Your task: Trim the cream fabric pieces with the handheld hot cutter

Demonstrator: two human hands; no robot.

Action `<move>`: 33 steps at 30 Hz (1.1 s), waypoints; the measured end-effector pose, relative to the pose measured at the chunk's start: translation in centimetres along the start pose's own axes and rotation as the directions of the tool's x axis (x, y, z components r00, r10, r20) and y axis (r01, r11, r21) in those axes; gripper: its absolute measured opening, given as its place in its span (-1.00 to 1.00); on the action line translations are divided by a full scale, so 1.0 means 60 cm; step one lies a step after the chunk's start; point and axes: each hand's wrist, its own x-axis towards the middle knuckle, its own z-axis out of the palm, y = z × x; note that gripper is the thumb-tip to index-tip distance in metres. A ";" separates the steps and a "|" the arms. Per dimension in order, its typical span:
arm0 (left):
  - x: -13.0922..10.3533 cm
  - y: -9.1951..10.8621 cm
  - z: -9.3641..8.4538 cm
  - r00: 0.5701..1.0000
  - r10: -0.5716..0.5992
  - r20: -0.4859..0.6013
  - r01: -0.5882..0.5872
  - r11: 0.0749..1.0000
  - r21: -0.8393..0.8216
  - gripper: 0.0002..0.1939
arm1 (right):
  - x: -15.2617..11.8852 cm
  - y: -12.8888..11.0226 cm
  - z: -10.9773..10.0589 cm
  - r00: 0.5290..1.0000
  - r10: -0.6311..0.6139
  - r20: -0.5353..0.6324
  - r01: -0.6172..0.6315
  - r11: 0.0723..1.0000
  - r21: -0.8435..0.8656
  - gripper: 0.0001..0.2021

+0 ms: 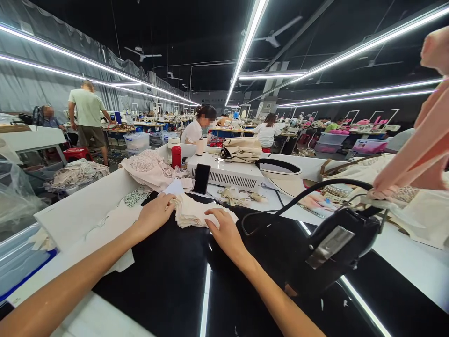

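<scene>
A stack of cream fabric pieces (191, 213) lies at the far edge of the glossy black board (168, 276). My left hand (156, 214) is at the stack's left end, its fingers bent together against the fabric edge; the thumb side is partly hidden. At the right end, my right hand (223, 228) rests with fingers apart, the fingertips touching the fabric. Behind the stack a black phone (201, 179) leans upright against a white vented box (226, 174).
A black machine (336, 243) with a thick cable stands at the right, pink cloth (410, 140) hanging above it. Green cord (136, 196), lace fabric (147, 166) and a red bottle (176, 157) are at the left. People sit and stand farther back.
</scene>
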 end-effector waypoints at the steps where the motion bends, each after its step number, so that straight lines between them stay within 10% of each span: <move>1: -0.008 -0.012 -0.007 1.000 -0.011 0.005 0.011 1.000 0.014 -0.59 | -0.007 -0.012 0.001 1.000 -0.003 0.014 0.003 1.000 0.025 -0.82; 13: -0.113 -0.141 -0.083 0.970 -0.239 0.053 0.223 0.951 0.214 -0.48 | -0.065 -0.095 0.006 0.986 -0.023 0.168 -0.013 0.977 0.213 -0.84; 33: -0.150 -0.179 -0.077 0.960 -0.278 0.025 0.266 0.939 0.220 -0.43 | -0.129 -0.163 -0.012 0.959 -0.018 0.282 -0.065 0.957 0.283 -0.81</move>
